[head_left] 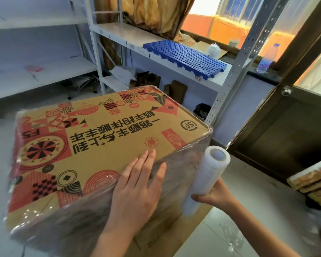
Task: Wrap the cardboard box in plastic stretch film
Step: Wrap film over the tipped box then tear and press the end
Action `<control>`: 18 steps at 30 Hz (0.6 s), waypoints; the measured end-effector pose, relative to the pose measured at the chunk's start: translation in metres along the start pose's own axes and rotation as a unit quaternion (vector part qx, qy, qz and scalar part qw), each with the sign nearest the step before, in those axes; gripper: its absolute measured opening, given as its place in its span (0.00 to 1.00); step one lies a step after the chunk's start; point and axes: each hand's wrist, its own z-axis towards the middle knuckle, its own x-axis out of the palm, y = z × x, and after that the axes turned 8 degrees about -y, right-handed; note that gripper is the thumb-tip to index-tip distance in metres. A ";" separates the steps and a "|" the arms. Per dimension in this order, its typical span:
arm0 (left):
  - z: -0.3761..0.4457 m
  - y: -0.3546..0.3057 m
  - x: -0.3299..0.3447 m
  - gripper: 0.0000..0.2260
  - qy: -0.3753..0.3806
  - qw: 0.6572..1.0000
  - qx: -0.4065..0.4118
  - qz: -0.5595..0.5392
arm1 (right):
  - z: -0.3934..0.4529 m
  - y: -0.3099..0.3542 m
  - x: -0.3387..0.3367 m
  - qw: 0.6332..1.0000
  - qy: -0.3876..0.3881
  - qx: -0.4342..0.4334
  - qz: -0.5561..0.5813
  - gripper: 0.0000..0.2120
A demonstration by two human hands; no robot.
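Matt printed cardboard box under glossy, wrinkled plastic film

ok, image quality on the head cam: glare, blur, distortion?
Head view: window blown out orange-white; shelf uprights bow from wide-angle distortion; film sheen on the cardboard box side; left hand and right hand with roll reasonably sharp.

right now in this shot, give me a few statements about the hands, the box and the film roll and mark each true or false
1. The left hand lies flat on the cardboard box. True.
2. The right hand holds the film roll. True.
3. The roll lies flat on top of the box. False: it is held up beside the box's right corner.
4. The box's near side is bare cardboard. False: film already covers it.
5. A blue plastic grid sits on the shelf. True.
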 end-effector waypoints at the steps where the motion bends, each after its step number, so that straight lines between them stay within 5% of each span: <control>1: 0.005 0.004 0.001 0.16 -0.007 1.000 -0.006 0.000 | 0.005 0.004 -0.001 1.000 -0.005 -0.005 0.003 0.39; 7: 0.032 0.025 0.004 0.15 -0.022 0.999 -0.024 0.013 | 0.034 0.038 -0.001 0.999 -0.033 -0.028 0.012 0.28; 18: 0.065 0.063 0.013 0.14 -0.040 0.995 -0.084 0.031 | 0.081 0.059 0.007 0.999 -0.003 -0.054 -0.006 0.32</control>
